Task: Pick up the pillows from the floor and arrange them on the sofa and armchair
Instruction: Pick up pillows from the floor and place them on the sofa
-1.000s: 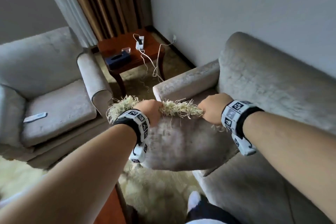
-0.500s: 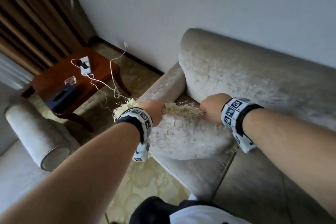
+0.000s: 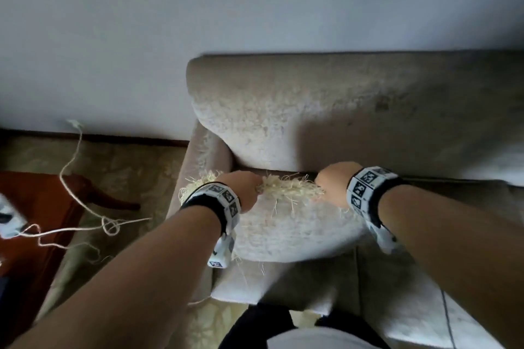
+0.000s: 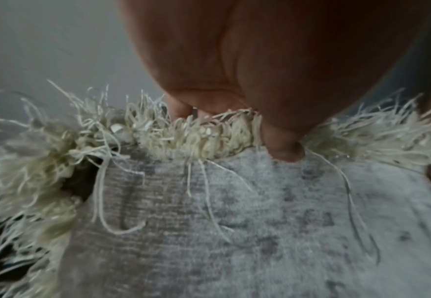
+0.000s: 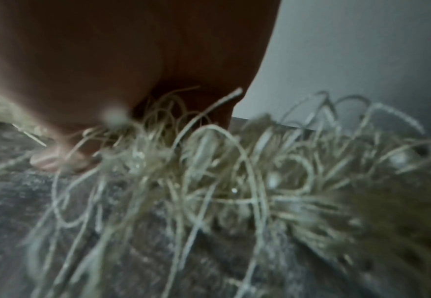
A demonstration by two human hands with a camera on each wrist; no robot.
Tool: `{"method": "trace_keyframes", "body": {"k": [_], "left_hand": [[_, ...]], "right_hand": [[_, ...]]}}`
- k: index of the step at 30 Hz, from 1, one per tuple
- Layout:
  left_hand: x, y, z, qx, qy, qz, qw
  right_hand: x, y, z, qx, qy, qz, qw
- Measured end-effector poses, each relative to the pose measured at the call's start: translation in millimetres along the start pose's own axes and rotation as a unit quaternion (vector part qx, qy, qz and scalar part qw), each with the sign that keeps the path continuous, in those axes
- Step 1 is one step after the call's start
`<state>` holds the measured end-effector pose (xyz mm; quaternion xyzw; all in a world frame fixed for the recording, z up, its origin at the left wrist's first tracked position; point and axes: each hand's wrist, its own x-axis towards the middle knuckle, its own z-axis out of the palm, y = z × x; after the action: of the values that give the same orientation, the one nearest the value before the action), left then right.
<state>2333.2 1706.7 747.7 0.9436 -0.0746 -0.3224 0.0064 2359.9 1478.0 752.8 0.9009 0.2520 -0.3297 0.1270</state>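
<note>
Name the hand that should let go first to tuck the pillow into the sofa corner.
Probably left. The left hand grips the pillow fringe nearest the sofa armrest corner, so it could push there while the right hand steadies it.

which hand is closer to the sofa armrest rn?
Left. The left hand grips the pillow by its fringed top edge right beside the armrest. The right hand grips the same edge farther along, toward the middle of the sofa.
</note>
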Motion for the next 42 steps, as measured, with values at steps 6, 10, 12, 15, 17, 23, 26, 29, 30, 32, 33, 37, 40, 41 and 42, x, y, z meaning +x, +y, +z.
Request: {"method": "trace_keyframes", "body": {"k": [6,10,12,15,17,23,26,29,30,32,33,37,40,41,42], "left_hand": [[54.6,-25.3,-19.2,0.05,-0.012,0.066,0.996],[78.8,-31.6,-37.5,0.063,-0.008,0.083,0.995],[89.9,-32.4,-40.1,0.067,-0.013,0.08,0.994],[113.1,-38.4,-36.9,0.061,-0.022,0.063,0.996],[124.0,-42.0,-31.0,0.049,-0.027,0.05,0.997],[165.0,-57.3,-38.6,0.01,-0.013,0.013,1.0],[181.3,-57.9,-51.5,-0.003,0.013,0.014,1.0],[194.3,-59.2,-55.4,-0.097,0.101,-0.017,0.99],[197.7,-60.5,-52.7,-0.129,0.132,-0.035,0.982],[203.1,-63.0,-38.5,-0.165,0.157,-0.065,0.972],[204.3,-63.9,-28.0,-0.182,0.151,-0.071,0.969],[203.6,-55.5,30.5,-0.199,-0.017,-0.05,0.979],[197.6,-46.4,80.6,-0.168,-0.111,-0.038,0.979],[198.3,-44.9,97.4,-0.163,-0.131,-0.037,0.977],[200.0,-43.9,112.9,-0.16,-0.149,-0.037,0.975]], "right_hand": [[30.7,0.5,-6.7,0.031,-0.011,0.054,0.998],[47.8,10.0,-16.4,0.046,-0.022,0.069,0.996],[57.0,13.1,-20.3,0.061,-0.023,0.075,0.995],[81.1,17.9,-22.4,0.064,-0.01,0.08,0.995],[96.4,20.6,-18.5,0.063,-0.011,0.075,0.995],[144.3,37.3,-27.4,0.034,0.027,0.053,0.998],[156.8,53.8,-37.7,0.04,0.061,0.041,0.996],[167.0,70.9,-39.2,0.135,0.187,0.072,0.97],[170.6,75.0,-35.9,0.18,0.225,0.091,0.953],[176.0,78.2,-25.9,0.233,0.258,0.121,0.93],[177.6,76.9,-18.0,0.251,0.237,0.121,0.931],[177.6,53.3,31.0,0.328,0.084,0.063,0.939],[179.6,29.3,80.7,0.317,0.02,0.057,0.946],[182.5,22.0,96.9,0.318,-0.001,0.056,0.946],[185.8,15.5,111.5,0.323,-0.02,0.054,0.945]]}}
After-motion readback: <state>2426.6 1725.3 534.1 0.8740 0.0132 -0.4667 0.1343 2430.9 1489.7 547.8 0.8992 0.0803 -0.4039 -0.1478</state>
